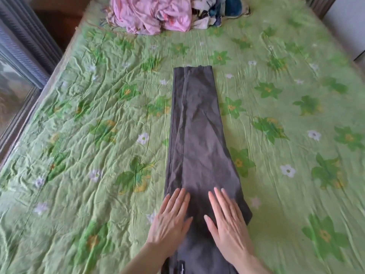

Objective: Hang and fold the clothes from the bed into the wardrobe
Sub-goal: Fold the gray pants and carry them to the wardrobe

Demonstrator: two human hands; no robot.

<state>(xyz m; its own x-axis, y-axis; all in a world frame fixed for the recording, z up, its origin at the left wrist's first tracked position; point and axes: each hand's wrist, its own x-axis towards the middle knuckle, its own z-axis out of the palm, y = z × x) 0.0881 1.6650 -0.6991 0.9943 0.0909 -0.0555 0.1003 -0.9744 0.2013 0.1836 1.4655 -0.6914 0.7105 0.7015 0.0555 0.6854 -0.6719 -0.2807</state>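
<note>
Dark grey trousers lie lengthwise on the bed, folded leg over leg, with the hems pointing away from me. My left hand rests flat on the near part of the trousers, fingers straight. Beside it, my right hand presses flat on the same cloth, fingers straight too. A pile of other clothes, pink on top with dark and patterned pieces to its right, sits at the far end of the bed.
The bed is covered with a crumpled green sheet with a flower print. A dark frame with glass runs along the bed's left side. A white surface stands at the far right corner.
</note>
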